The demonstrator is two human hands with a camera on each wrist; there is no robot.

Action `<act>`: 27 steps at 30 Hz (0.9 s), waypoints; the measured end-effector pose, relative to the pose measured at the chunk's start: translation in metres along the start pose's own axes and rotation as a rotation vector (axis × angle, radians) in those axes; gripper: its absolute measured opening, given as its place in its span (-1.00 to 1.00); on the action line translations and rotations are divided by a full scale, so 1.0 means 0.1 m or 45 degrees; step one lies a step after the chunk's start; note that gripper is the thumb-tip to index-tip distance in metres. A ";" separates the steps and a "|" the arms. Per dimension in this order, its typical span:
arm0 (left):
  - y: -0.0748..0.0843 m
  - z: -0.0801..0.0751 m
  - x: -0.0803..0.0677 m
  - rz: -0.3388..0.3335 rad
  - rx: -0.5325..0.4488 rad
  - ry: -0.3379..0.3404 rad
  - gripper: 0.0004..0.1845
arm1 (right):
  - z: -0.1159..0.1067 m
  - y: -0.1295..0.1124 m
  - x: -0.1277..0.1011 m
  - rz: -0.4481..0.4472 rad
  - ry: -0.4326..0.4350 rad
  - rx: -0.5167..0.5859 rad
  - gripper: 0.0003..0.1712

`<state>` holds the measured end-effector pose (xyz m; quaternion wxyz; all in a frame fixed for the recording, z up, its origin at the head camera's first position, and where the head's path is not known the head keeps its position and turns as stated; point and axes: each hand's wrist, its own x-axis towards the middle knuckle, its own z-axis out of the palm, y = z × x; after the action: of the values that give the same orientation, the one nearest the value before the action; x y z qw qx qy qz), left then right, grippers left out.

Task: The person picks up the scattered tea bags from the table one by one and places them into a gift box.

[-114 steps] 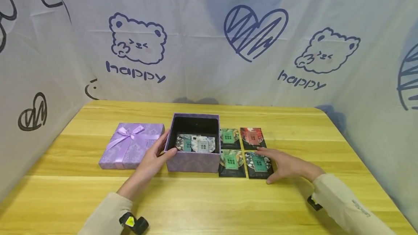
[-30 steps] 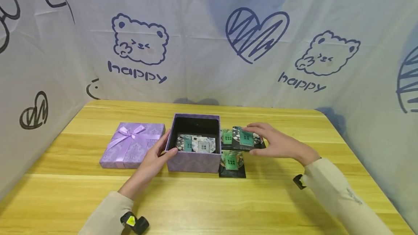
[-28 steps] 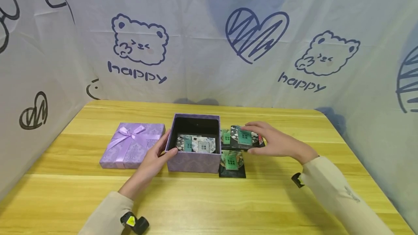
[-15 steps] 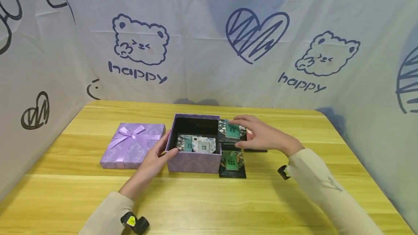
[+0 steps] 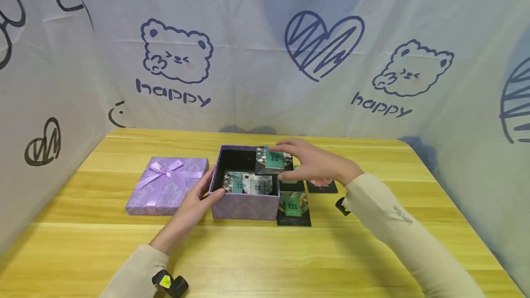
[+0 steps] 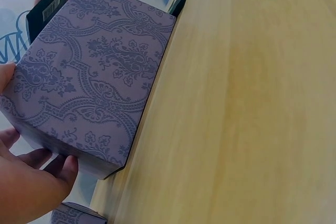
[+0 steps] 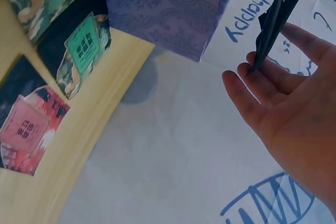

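Observation:
A purple patterned gift box point(image 5: 246, 207) stands uncovered on the table. My left hand point(image 5: 191, 203) grips its left side, the thumb over the front rim. Between thumb and fingers, my right hand point(image 5: 316, 162) pinches a black tea packet point(image 5: 274, 162) with a teal label, held above the box's right rim. The right wrist view shows this packet point(image 7: 278, 14) edge-on. Inside the box lie a teal-labelled packet point(image 5: 237, 182) and a white-labelled packet point(image 5: 257, 185); anything beneath them is hidden.
Right of the box lie a green-labelled packet point(image 5: 293, 205), another green one point(image 5: 292, 182) partly covered by the right hand, and a red packet point(image 5: 323, 186). The purple lid point(image 5: 167, 185) with its ribbon bow lies left of the box. A printed cloth point(image 5: 248, 59) hangs behind the table.
My right hand has picked up the teal-labelled packet from the front right of the table and carried it leftward over the other packets to the box. My left hand has stayed on the box.

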<state>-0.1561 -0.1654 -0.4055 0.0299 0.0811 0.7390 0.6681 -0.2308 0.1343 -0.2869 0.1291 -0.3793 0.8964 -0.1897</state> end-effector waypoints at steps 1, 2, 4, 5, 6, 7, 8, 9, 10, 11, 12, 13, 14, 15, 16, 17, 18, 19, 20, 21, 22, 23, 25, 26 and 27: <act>0.00 0.00 0.00 0.000 -0.001 0.001 -0.23 | 0.01 -0.01 0.02 -0.008 -0.004 -0.004 -0.17; 0.00 0.00 0.00 -0.001 -0.002 0.005 -0.23 | 0.01 -0.02 0.05 -0.019 -0.010 -0.007 -0.17; 0.00 0.01 0.00 -0.002 -0.002 0.012 -0.22 | 0.03 -0.04 0.09 -0.051 -0.015 -0.033 -0.18; -0.01 0.01 0.00 -0.005 0.000 0.015 -0.22 | 0.04 -0.05 0.11 -0.063 -0.015 -0.051 -0.18; 0.00 0.00 0.00 -0.006 0.002 0.018 -0.22 | 0.05 -0.05 0.13 -0.074 -0.019 -0.057 -0.18; 0.00 0.01 0.00 -0.008 0.002 0.020 -0.22 | 0.06 -0.07 0.15 -0.070 -0.027 -0.053 -0.18; 0.00 0.01 0.00 -0.007 0.001 0.022 -0.22 | 0.07 -0.08 0.17 -0.068 -0.034 -0.050 -0.18; 0.00 0.00 0.00 -0.007 0.001 0.023 -0.22 | 0.08 -0.09 0.19 -0.064 -0.041 -0.047 -0.18; 0.00 0.01 0.00 -0.008 0.002 0.023 -0.22 | 0.09 -0.10 0.21 -0.057 -0.049 -0.042 -0.17; 0.01 0.01 0.00 -0.006 0.002 0.022 -0.23 | 0.10 -0.10 0.22 -0.046 -0.058 -0.036 -0.17; 0.01 0.01 0.00 -0.007 0.004 0.021 -0.23 | 0.11 -0.11 0.24 -0.041 -0.066 -0.028 -0.18; 0.01 0.01 0.00 -0.008 0.005 0.021 -0.23 | 0.12 -0.12 0.26 -0.036 -0.073 -0.020 -0.18; 0.01 0.01 0.00 -0.010 0.004 0.020 -0.22 | 0.13 -0.13 0.27 -0.036 -0.080 -0.015 -0.18; 0.01 0.01 0.00 -0.014 0.006 0.019 -0.22 | 0.14 -0.13 0.29 -0.036 -0.086 -0.012 -0.19; 0.01 0.01 0.00 -0.016 0.007 0.017 -0.22 | 0.15 -0.14 0.31 -0.035 -0.092 -0.007 -0.19; 0.01 0.01 0.00 -0.016 0.007 0.015 -0.22 | 0.15 -0.14 0.32 -0.037 -0.098 -0.002 -0.19; 0.01 0.01 0.00 -0.018 0.008 0.013 -0.22 | 0.16 -0.14 0.34 -0.045 -0.103 0.001 -0.19; 0.01 0.01 0.00 -0.019 0.005 0.013 -0.22 | 0.16 -0.14 0.36 -0.052 -0.109 -0.001 -0.19; 0.01 0.01 0.00 -0.021 0.004 0.012 -0.22 | 0.17 -0.14 0.37 -0.057 -0.116 -0.001 -0.20; 0.01 0.00 0.00 -0.023 0.003 0.010 -0.22 | 0.17 -0.15 0.39 -0.058 -0.125 0.002 -0.20; 0.02 0.01 0.00 -0.023 0.002 0.011 -0.22 | 0.18 -0.15 0.41 -0.058 -0.133 0.008 -0.20; 0.02 0.01 0.00 -0.023 0.002 0.012 -0.22 | 0.18 -0.15 0.42 -0.061 -0.139 0.011 -0.20; 0.02 0.01 0.00 -0.024 -0.001 0.013 -0.22 | 0.19 -0.15 0.45 -0.054 -0.151 0.023 -0.20; 0.03 0.01 0.00 -0.024 -0.002 0.012 -0.23 | 0.19 -0.15 0.46 -0.052 -0.154 0.032 -0.21; 0.03 0.01 0.00 -0.022 -0.003 0.013 -0.23 | 0.20 -0.15 0.47 -0.050 -0.155 0.036 -0.21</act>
<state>-0.1555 -0.1643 -0.4026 0.0322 0.0712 0.7390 0.6692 -0.2459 0.0852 -0.3018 0.1850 -0.4057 0.8765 -0.1814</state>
